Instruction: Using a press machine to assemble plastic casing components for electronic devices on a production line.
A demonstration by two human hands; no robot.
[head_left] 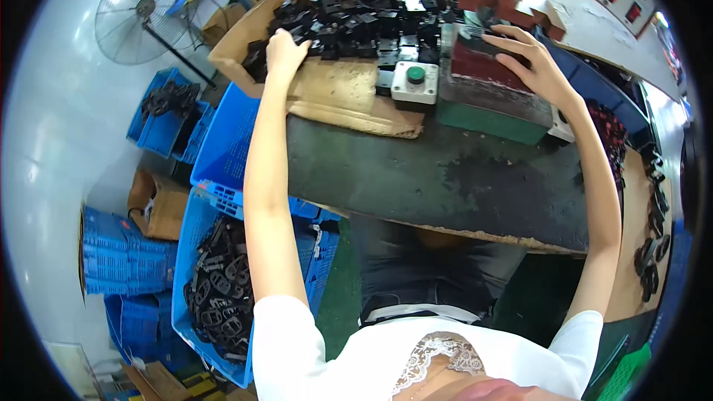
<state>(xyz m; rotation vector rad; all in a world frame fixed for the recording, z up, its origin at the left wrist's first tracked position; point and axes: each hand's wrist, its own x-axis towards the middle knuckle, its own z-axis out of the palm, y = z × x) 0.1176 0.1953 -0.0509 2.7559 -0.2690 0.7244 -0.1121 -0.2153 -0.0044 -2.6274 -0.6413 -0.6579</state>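
My left hand (pixel 286 58) is closed at the near left edge of a pile of black plastic and metal parts (pixel 356 22). Its fingertips reach into the pile, and whatever they grip is hidden. The parts fill a large cardboard box (pixel 238 56) whose front flap lies on the bench. At the right, my right hand (pixel 531 63) is over a dark red block (pixel 479 67) on a green machine base (pixel 486 120). Its fingers are stretched out and apart, with the tips by the metal fixture on top of the block.
A white box with a green push button (pixel 415 76) stands between my hands. Below left, a blue crate (pixel 182 304) holds black parts. A dark bench top (pixel 416 171) lies before me, with a fan (pixel 145 7) at the far left. Black pieces lie on a brown board (pixel 631 260).
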